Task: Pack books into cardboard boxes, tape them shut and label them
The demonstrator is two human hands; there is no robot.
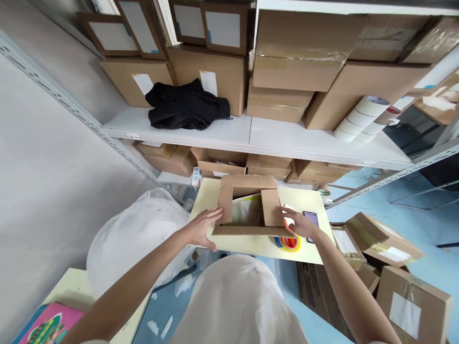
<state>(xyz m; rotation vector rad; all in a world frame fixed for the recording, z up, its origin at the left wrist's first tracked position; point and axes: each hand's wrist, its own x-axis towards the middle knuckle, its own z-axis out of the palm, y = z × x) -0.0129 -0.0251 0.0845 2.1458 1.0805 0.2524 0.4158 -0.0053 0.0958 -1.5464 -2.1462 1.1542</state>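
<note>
A cardboard box (pixel 247 181) sits on the pale yellow table, its side flaps folded inward and its front flap lying toward me. Through the gap between the flaps a flat item with a green and yellow edge (pixel 247 210) shows, too covered to name. My left hand (pixel 204 228) touches the left side flap, fingers stretched and thumb apart. At the right side flap, my right hand (pixel 300 224) rests its fingertips with the thumb spread below. Close under it lies a red and blue tape dispenser with a yellow roll (pixel 291 244), partly covered by the box's flap.
A phone (pixel 311 223) lies on the table (pixel 304 255) by my right wrist. Behind stands a shelf (pixel 279 138) with boxes, a black garment (pixel 186 106) and tape rolls (pixel 362 117). A white plastic bag (pixel 136 239) bulges at left; cartons (pixel 412 306) stack at right.
</note>
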